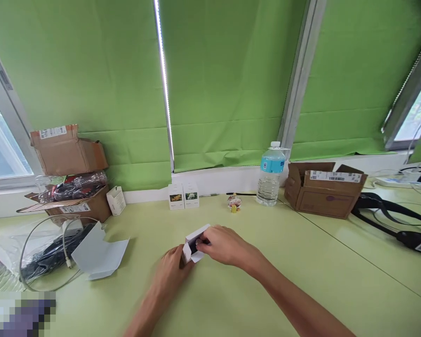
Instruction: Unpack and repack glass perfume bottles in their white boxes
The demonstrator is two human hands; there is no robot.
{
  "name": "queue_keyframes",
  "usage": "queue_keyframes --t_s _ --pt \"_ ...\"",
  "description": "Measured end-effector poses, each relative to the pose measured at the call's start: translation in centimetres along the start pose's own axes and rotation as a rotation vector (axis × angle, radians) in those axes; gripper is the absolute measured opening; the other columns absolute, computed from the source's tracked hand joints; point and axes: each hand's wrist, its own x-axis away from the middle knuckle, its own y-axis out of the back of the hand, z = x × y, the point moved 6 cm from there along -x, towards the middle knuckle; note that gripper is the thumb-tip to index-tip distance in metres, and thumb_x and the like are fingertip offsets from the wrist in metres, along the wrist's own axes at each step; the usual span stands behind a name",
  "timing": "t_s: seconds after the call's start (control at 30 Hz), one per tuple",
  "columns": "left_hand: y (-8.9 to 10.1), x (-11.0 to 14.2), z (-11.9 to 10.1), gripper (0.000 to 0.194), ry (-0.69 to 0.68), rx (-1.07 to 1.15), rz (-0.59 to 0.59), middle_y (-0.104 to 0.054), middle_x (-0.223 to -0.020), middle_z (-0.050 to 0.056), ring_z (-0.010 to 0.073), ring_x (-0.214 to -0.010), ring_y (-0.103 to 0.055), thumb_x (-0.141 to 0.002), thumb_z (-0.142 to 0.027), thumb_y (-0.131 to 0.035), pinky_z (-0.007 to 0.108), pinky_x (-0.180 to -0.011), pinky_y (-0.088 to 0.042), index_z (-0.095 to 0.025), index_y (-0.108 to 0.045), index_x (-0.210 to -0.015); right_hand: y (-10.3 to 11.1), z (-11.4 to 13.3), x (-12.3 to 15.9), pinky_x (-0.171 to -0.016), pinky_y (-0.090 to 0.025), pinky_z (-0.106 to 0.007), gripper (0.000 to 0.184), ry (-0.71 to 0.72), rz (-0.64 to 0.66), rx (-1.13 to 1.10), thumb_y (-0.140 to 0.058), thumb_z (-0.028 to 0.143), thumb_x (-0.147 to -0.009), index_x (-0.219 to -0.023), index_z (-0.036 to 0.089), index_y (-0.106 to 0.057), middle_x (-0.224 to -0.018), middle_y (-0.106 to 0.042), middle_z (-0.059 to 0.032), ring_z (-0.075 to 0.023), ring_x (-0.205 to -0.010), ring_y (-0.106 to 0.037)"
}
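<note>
A small white box (192,245) with an open end flap lies on the pale green table (231,299) in front of me. My left hand (170,271) grips the box from the near side. My right hand (222,245) is closed at the box's open end, fingertips pinching a dark object that sits in the opening. I cannot make out what that dark object is.
Two small white boxes (183,195) stand by the wall, next to a small ornament (234,202) and a water bottle (271,174). Cardboard boxes sit at left (68,152) and right (324,188). White folded packaging (98,255), cables and a black strap (389,213) lie around.
</note>
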Motion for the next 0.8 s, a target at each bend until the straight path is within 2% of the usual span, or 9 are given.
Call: queue_keyframes --t_s 0.07,0.2,0.3,0.37,0.43,0.5,0.67,0.8 --pt "0.0 -0.1 0.3 0.022 0.041 -0.068 0.006 -0.071 -0.098 0.003 0.0213 -0.088 -0.066 -0.085 -0.024 -0.051 0.025 -0.064 -0.041 -0.025 -0.057 -0.106 -0.7 -0.1 -0.1 -0.05 -0.024 -0.027 0.027 -0.037 -0.016 0.034 -0.051 0.033 -0.084 -0.062 0.022 -0.064 -0.068 -0.067 -0.0041 -0.0176 -0.058 -0.06" --pt "0.3 -0.3 0.8 0.034 0.077 -0.174 -0.076 -0.066 -0.114 0.004 0.0208 -0.098 -0.063 -0.083 -0.019 -0.051 0.026 -0.072 -0.041 -0.026 -0.053 -0.116 -2.1 -0.5 -1.1 -0.056 -0.033 -0.029 0.025 -0.121 -0.13 0.021 -0.052 0.034 -0.084 -0.068 0.022 -0.068 -0.074 -0.071 -0.0081 -0.0217 -0.065 -0.064" --pt "0.5 -0.4 1.5 0.036 0.112 -0.228 -0.116 -0.063 -0.119 0.004 0.0203 -0.098 -0.063 -0.084 -0.02 -0.052 0.027 -0.072 -0.042 -0.028 -0.052 -0.119 -3.2 -0.6 -2.0 -0.077 -0.04 -0.034 0.02 -0.136 -0.202 -0.012 -0.053 0.023 -0.081 -0.071 0.021 -0.07 -0.079 -0.073 -0.01 -0.0232 -0.075 -0.066" --pt "0.6 -0.5 1.9 0.037 0.122 -0.257 -0.131 -0.062 -0.12 0.005 0.0203 -0.099 -0.062 -0.083 -0.019 -0.053 0.027 -0.074 -0.042 -0.028 -0.052 -0.119 -4.1 -0.6 -2.5 -0.094 -0.033 -0.037 0.019 -0.121 -0.221 -0.029 -0.053 0.018 -0.079 -0.071 0.021 -0.07 -0.08 -0.074 -0.0088 -0.0226 -0.082 -0.066" --pt "0.6 -0.6 2.2 0.038 0.127 -0.28 -0.141 -0.062 -0.118 0.005 0.0204 -0.099 -0.062 -0.081 -0.016 -0.054 0.028 -0.077 -0.042 -0.027 -0.052 -0.117 -4.8 -0.6 -2.8 -0.104 -0.025 -0.038 0.018 -0.105 -0.241 -0.065 -0.054 0.017 -0.077 -0.071 0.022 -0.07 -0.082 -0.075 -0.0066 -0.0212 -0.084 -0.066" --pt "0.6 -0.7 2.3 0.038 0.133 -0.295 -0.147 -0.062 -0.116 0.005 0.0205 -0.098 -0.062 -0.079 -0.013 -0.054 0.029 -0.077 -0.042 -0.025 -0.052 -0.115 -5.5 -0.9 -2.8 -0.106 -0.023 -0.037 0.017 -0.097 -0.258 -0.121 -0.054 0.017 -0.077 -0.072 0.022 -0.07 -0.083 -0.075 -0.0045 -0.0201 -0.084 -0.066" --pt "0.2 -0.7 2.0 0.036 0.057 -0.322 -0.172 -0.062 -0.113 0.004 0.0196 -0.092 -0.062 -0.081 -0.013 -0.051 0.029 -0.075 -0.042 -0.024 -0.051 -0.116 -6.5 -2.0 -2.5 -0.097 -0.034 -0.033 0.022 -0.106 -0.301 -0.236 -0.05 0.017 -0.078 -0.076 0.022 -0.071 -0.087 -0.076 -0.0034 -0.0204 -0.085 -0.065" --pt "0.0 -0.5 1.9 0.034 0.036 -0.328 -0.163 -0.063 -0.112 0.004 0.0198 -0.093 -0.062 -0.083 -0.017 -0.052 0.029 -0.075 -0.042 -0.024 -0.05 -0.117 -6.7 -2.0 -2.4 -0.101 -0.031 -0.033 0.022 -0.081 -0.325 -0.281 -0.051 0.014 -0.074 -0.077 0.023 -0.071 -0.083 -0.075 -0.0014 -0.0197 -0.084 -0.065"
